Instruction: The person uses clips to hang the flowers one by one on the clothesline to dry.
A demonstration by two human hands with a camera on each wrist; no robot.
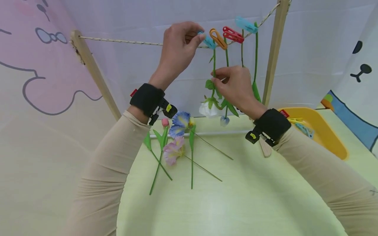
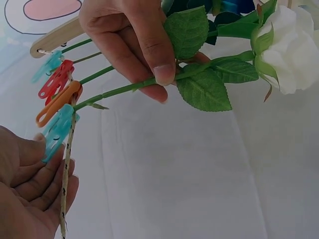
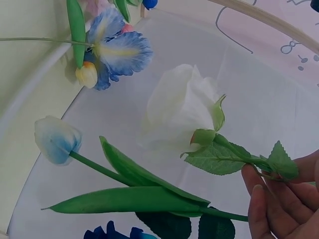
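Note:
A rope point(image 1: 124, 41) runs between two wooden posts, with several clothespins on it. My left hand point(image 1: 199, 36) pinches the tail of a blue clothespin point(image 1: 209, 42), which sits on the rope where a green stem point(image 1: 214, 60) reaches it. In the left wrist view this clothespin point(image 2: 59, 130) lies against my left fingers point(image 2: 35, 189). Lower down, my right hand point(image 1: 218, 79) pinches that stem between thumb and fingers. A white rose point(image 1: 208, 109) hangs head down from it. The right wrist view shows the rose point(image 3: 179, 109) and my right fingertips point(image 3: 271, 199) on the stem.
Orange point(image 1: 218, 38), red point(image 1: 233, 34) and light blue point(image 1: 245, 24) clothespins hold other hanging flowers, among them a pale blue tulip point(image 3: 55, 139). Several loose flowers, including a blue iris point(image 1: 180, 123), lie on the green table point(image 1: 242, 196). A yellow bin point(image 1: 327, 134) holds clothespins at the right.

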